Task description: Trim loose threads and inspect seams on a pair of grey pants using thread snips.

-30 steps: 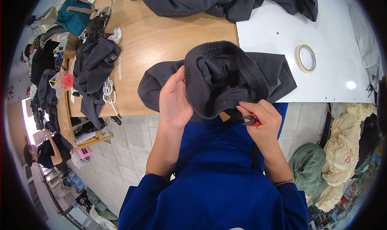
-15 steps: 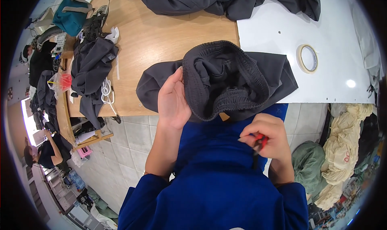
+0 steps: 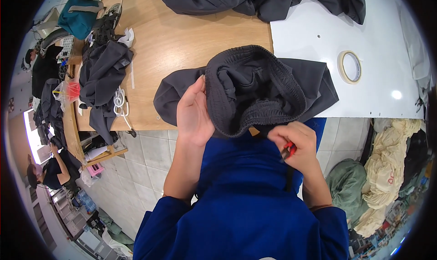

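A dark grey garment [image 3: 248, 84] lies at the table's near edge, its gathered elastic waistband spread into a ring that opens toward me. My left hand [image 3: 195, 119] grips the left side of this waistband, thumb at its edge; the other fingers are partly hidden. Just below the band's near right side is my right hand [image 3: 299, 141], closed around small red-handled snips [image 3: 288, 150] with a dark end, blurred by motion. Its fingertips are close to the garment's lower edge; whether they pinch the cloth I cannot tell.
More dark grey cloth [image 3: 209, 0] lies along the far side, with another heap [image 3: 104, 73] at left beside a white cord [image 3: 119, 103]. A tape roll [image 3: 349, 67] rests on the white board [image 3: 382, 96]. Cream fabric bundles [image 3: 387, 164] stand at right. Another person [image 3: 54, 169] sits far left.
My right hand has moved up toward the waistband's near right side, carrying the snips with it. My left hand and the garment have stayed nearly in place.
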{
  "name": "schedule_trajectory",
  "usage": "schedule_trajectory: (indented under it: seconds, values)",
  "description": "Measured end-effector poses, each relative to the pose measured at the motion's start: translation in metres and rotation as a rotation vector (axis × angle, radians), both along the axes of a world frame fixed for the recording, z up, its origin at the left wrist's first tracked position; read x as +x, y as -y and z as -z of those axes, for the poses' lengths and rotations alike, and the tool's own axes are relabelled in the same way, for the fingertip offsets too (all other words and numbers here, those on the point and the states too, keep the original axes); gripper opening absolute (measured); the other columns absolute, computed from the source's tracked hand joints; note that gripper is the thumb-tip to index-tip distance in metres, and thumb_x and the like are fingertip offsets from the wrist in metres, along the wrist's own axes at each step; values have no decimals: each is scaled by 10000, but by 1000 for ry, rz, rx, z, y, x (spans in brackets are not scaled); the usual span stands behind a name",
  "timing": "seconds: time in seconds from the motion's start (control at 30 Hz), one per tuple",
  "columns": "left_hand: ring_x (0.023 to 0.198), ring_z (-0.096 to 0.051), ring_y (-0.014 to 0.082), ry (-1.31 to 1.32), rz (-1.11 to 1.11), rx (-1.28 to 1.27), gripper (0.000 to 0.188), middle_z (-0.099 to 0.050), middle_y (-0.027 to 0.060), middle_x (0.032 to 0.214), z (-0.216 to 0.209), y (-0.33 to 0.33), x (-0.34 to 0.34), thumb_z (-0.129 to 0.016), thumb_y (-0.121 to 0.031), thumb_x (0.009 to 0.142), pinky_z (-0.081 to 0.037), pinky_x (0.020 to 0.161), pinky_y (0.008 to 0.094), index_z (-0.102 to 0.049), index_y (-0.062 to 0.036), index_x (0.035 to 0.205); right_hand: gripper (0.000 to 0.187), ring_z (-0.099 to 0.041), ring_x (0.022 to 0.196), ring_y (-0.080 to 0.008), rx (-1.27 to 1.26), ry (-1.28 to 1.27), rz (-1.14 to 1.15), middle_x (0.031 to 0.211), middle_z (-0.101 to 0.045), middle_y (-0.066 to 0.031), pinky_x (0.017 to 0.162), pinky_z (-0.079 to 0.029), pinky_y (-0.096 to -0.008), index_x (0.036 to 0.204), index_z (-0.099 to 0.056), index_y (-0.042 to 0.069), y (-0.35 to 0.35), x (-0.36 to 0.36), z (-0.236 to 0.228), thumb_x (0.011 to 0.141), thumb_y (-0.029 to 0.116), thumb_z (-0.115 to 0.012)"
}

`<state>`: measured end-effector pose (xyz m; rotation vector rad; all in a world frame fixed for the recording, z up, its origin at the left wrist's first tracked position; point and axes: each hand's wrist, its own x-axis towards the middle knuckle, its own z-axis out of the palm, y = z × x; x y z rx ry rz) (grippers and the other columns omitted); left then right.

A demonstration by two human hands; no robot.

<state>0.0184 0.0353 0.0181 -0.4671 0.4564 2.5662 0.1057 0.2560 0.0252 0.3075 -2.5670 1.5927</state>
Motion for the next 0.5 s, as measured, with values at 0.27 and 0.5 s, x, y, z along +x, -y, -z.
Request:
schedule_trajectory:
  seconds: [0.27, 0.5]
  values:
    - [1114, -542, 311, -6, 2, 55, 384, -565, 196, 1182, 4, 5, 2, -312, -216, 970, -423, 981, 431, -502, 47, 1175, 151, -488, 524, -133, -262, 170, -144, 600, -530, -34, 477, -343, -247, 692, -577, 41, -32, -6, -17, 699, 51, -727]
    - [1127, -535, 294, 3, 0, 2, 390, -543, 180, 1224, 0, 3, 9, -304, -215, 975, -412, 994, 408, -467, 37, 1224, 160, -467, 634, -70, -25, 254, 418, 777, -558, -43, 571, -375, -204, 961, -613, -8, -28, -36, 11, 841, 97, -630]
